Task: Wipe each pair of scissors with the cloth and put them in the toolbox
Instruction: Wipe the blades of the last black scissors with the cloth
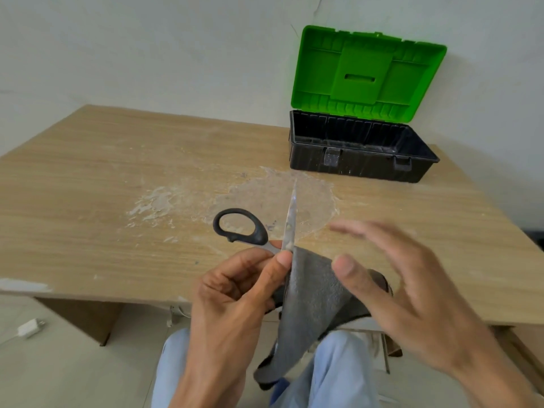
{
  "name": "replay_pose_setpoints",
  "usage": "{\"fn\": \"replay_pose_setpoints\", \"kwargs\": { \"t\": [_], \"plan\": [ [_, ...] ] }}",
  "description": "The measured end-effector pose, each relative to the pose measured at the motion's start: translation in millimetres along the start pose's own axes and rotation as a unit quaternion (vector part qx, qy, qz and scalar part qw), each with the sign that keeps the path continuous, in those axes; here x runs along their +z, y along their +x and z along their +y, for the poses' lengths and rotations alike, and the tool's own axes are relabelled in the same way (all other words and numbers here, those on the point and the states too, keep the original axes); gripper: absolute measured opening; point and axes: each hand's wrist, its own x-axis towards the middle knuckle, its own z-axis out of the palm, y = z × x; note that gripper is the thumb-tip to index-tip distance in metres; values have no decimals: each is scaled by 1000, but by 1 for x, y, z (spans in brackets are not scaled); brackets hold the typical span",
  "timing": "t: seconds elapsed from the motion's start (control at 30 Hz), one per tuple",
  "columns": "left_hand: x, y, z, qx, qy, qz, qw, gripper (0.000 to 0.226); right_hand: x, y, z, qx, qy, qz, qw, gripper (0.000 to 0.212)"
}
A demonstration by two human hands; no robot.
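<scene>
Pale wood-grain table (88, 178) fills the scene, with a whitish, dried, smeared patch (265, 201) at its middle. At the far right, against the wall, stands the black plastic toolbox (362, 160), its green lid (368, 72) raised upright; nothing shows inside it. Near the table's near edge, above light-blue trouser legs (338, 372), the left hand (235, 290) pinches the black-handled steel scissors (290, 222) at the pivot. One blade points away toward the toolbox and one handle loop sticks out left. The grey cloth (312, 295) hangs from beside that thumb and hides the rest of the scissors. The right hand (406, 278) is blurred, fingers spread and grasping nothing, thumb in front of the cloth's right edge; contact cannot be told. A small white plug (29, 327) lies on the floor at left.
</scene>
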Motion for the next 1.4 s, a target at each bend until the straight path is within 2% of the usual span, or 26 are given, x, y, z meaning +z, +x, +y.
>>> {"fn": "replay_pose_setpoints", "kwargs": {
  "t": [0.07,0.17,0.33,0.53,0.7,0.83,1.1,1.23,1.4],
  "plan": [
    [-2,0,-2,0,19,-12,1000,11,11,1,2,32,85,-64,994,49],
    [-9,0,-9,13,85,-25,996,15,20,0,3,41,139,-91,985,29],
    [-10,-5,-10,-13,90,-25,996,19,13,-8,13,32,142,-87,986,44],
    [-5,-9,-3,-57,65,-64,994,13,-8,-7,22,2,102,-60,993,35],
    [-2,-12,-4,-53,63,-40,996,19,-12,-7,21,-10,75,-38,996,27],
    [-3,-12,-6,-26,78,-15,997,19,0,-13,15,11,85,-30,996,34],
    [-6,-15,-4,-29,52,16,998,21,16,-22,14,38,126,-91,987,46],
    [-12,-14,2,-44,9,32,998,20,-2,-24,20,55,123,-77,988,56],
    [-3,-13,2,-56,21,-7,998,21,0,-19,13,44,137,-88,986,51]
  ]
}}
